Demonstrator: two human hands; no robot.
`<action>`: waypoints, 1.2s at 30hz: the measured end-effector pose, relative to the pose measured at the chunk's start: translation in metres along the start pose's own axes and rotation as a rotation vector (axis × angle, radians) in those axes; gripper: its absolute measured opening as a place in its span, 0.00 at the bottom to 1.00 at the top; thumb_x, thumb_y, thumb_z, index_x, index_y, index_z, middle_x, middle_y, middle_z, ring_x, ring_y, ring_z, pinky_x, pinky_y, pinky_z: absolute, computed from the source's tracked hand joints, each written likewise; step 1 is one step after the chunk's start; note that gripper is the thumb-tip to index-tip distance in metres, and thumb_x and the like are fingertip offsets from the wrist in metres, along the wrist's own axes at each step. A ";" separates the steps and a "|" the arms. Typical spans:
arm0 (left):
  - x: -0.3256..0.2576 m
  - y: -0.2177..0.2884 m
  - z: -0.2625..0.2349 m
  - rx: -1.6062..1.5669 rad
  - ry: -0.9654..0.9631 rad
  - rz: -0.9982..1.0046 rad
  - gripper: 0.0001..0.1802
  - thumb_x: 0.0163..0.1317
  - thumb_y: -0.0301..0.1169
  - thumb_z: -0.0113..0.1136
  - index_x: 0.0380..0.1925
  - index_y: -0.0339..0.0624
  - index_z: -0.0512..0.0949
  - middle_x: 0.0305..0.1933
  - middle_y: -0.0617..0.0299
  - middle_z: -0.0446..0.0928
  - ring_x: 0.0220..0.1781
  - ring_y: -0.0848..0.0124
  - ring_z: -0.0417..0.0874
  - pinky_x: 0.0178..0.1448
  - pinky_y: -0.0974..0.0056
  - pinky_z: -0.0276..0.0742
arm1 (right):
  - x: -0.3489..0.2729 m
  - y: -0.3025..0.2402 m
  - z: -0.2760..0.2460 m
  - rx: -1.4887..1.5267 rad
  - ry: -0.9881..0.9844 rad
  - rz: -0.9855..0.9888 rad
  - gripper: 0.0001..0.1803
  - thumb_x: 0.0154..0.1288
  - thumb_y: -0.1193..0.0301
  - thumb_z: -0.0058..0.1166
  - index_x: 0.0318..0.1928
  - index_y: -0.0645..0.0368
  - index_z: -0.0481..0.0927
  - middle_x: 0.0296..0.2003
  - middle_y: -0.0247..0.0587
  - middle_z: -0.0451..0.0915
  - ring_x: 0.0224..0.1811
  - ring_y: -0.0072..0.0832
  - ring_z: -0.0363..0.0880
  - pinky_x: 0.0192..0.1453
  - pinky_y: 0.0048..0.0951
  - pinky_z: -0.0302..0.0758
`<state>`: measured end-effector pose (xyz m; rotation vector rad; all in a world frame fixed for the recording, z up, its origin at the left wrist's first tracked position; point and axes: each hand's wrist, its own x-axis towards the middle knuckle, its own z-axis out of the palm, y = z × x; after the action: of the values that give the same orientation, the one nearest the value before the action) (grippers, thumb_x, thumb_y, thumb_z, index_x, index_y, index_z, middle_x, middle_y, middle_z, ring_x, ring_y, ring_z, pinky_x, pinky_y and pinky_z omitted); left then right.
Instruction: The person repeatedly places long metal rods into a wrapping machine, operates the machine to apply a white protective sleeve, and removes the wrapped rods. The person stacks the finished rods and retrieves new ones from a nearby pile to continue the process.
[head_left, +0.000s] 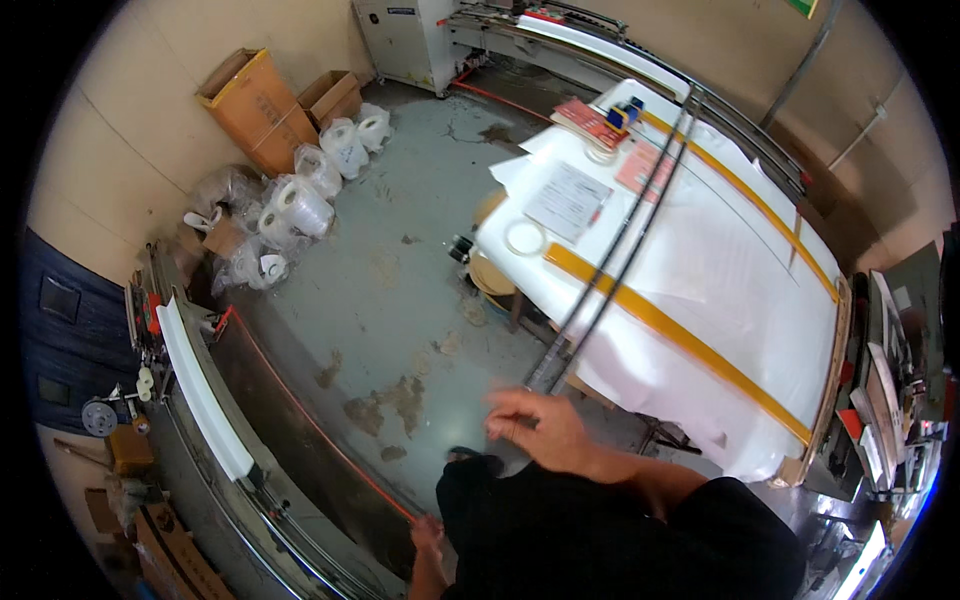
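Note:
Two long thin black rods [620, 250] lie lengthwise across a white-covered table [740, 300], and their near ends stick out past its front edge. My right hand [535, 425] is at those near ends, blurred, with the fingers pointing left. Whether it grips the rods is unclear. My left hand [428, 535] hangs low by my dark clothing, beside the end of a thin red line [300, 400] that runs along a machine's edge. Its fingers are too small to read.
Yellow strips [680, 335], papers [567, 200], a tape ring [525, 238] and a red booklet [590, 122] lie on the table. A long machine with a white rail [200, 390] curves along the left. Bagged white rolls [300, 205] and cardboard boxes [255, 105] stand by the wall. The concrete floor [400, 290] is stained.

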<state>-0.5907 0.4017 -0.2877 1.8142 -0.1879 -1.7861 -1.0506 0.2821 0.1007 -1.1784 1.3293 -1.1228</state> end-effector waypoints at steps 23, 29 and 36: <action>0.305 0.689 0.041 0.337 -0.148 0.555 0.08 0.71 0.34 0.59 0.38 0.40 0.78 0.28 0.65 0.75 0.30 0.74 0.76 0.32 0.68 0.74 | 0.448 0.078 0.157 0.612 0.049 0.225 0.25 0.79 0.68 0.43 0.73 0.59 0.65 0.71 0.50 0.66 0.74 0.37 0.65 0.76 0.39 0.62; 0.336 0.706 0.170 0.215 -0.091 0.478 0.07 0.71 0.33 0.61 0.45 0.45 0.77 0.36 0.67 0.76 0.34 0.71 0.78 0.40 0.66 0.78 | 0.613 0.057 0.065 1.686 0.182 0.055 0.33 0.81 0.54 0.36 0.75 0.64 0.57 0.76 0.48 0.58 0.80 0.40 0.54 0.82 0.44 0.52; 0.423 0.709 0.232 0.934 -0.103 0.105 0.11 0.69 0.41 0.59 0.42 0.47 0.79 0.39 0.62 0.81 0.39 0.64 0.82 0.43 0.60 0.81 | 0.738 0.024 -0.052 1.367 0.385 -0.087 0.31 0.81 0.59 0.39 0.75 0.64 0.59 0.73 0.49 0.63 0.76 0.40 0.62 0.79 0.42 0.61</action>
<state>-0.5646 -0.4553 -0.2938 2.2209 -1.3117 -1.8533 -1.1286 -0.4481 0.0109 0.0072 0.4550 -1.8842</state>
